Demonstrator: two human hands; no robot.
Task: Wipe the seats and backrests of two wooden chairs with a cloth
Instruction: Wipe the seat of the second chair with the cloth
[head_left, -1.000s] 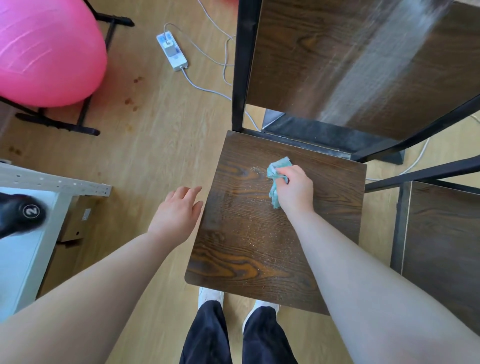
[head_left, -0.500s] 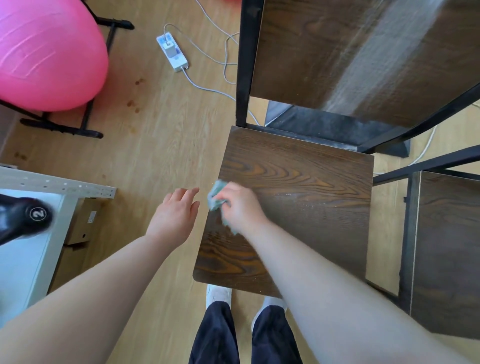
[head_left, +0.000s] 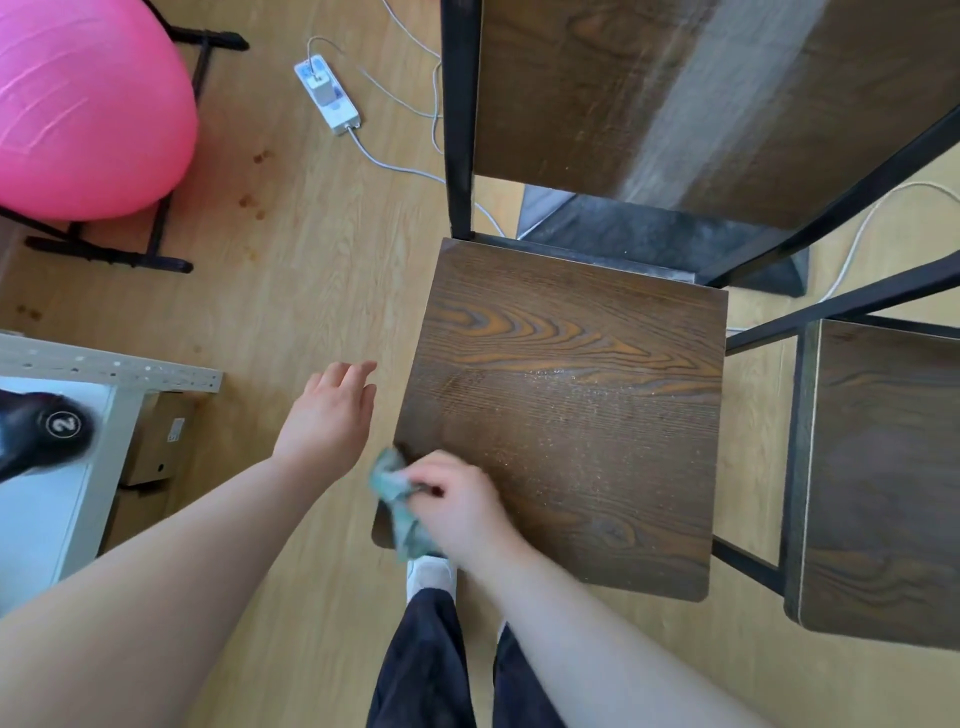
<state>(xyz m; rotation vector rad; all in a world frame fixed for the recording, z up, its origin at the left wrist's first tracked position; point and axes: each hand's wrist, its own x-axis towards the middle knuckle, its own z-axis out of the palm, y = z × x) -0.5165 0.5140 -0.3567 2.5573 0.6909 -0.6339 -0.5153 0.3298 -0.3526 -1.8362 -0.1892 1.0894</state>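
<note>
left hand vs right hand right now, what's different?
The right hand is closed on the green cloth; the left hand is open and holds nothing. The right hand presses on the near left corner of the chair seat; the left hand hangs over the floor beside it, apart from it. Both are bare.

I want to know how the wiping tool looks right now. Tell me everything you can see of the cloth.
The cloth is a small, crumpled rag, pale blue-green, soft and thin-looking, slightly blurred. The right hand grips it bunched, with part sticking out above the fingers and a tail hanging below. It sits at the near-left corner of the chair seat, overhanging the edge; whether it presses on the wood is unclear. The left hand is apart from it.
</note>
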